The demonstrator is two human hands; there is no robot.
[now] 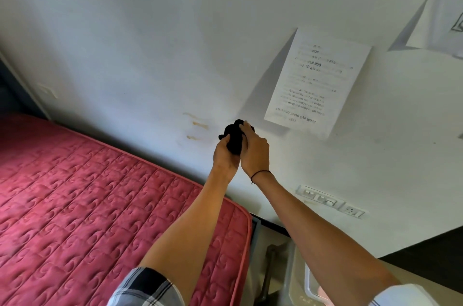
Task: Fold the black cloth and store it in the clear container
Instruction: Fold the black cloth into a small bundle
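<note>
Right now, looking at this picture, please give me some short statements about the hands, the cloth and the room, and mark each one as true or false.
1. Both hands hold the black cloth in the air. True: the left hand and right hand grip it together.
2. The cloth lies flat on the mattress. False: it is bunched up, above the red mattress.
3. A printed sheet of paper hangs on the wall. True.
4. The right wrist is bare. False: it wears a thin dark band.
</note>
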